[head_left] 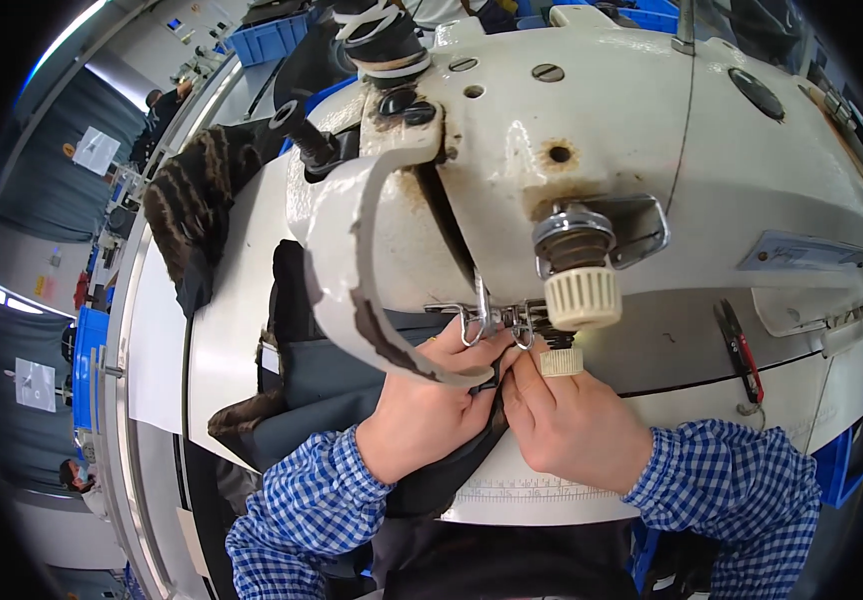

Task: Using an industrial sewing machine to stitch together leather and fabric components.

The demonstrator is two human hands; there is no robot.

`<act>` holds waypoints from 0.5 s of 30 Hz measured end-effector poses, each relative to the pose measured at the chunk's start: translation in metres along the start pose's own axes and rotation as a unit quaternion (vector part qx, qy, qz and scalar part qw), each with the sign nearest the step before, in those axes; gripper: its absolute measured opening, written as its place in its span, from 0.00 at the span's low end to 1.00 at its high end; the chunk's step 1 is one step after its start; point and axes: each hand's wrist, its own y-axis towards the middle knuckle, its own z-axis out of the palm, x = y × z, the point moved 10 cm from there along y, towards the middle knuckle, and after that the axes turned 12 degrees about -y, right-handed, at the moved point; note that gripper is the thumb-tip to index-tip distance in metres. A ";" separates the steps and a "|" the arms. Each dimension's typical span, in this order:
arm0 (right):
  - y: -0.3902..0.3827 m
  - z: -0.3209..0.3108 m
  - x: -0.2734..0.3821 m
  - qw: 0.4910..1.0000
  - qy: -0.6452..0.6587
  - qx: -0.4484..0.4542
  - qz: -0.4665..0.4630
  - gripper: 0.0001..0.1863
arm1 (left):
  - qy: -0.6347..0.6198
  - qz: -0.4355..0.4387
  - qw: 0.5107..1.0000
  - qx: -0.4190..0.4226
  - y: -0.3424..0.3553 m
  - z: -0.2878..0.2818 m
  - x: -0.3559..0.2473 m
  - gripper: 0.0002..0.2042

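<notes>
Under the head of a white sewing machine (492, 140), a dark grey garment piece (327, 375) with brown fur edging lies on the machine bed. My left hand (422, 410) presses on the cloth with its fingers bent, close to the needle area; the curved white guard (337, 255) and metal thread guides hide some of its fingertips. Close against it, my right hand (577, 420) pinches the black edge of the same cloth between thumb and fingers. The needle and presser foot are hidden behind the hands and guides.
Small red-and-black thread snips (740, 350) lie on the bed at the right. A brown striped fur piece (197, 205) rests at the far left. A ruler strip (542, 490) runs along the front edge. Blue bins (270, 40) and other people stand beyond.
</notes>
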 end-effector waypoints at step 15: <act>-0.003 -0.008 -0.018 0.999 0.050 -0.005 0.020 0.18 | 0.076 0.052 0.994 0.056 0.001 0.007 0.005 0.15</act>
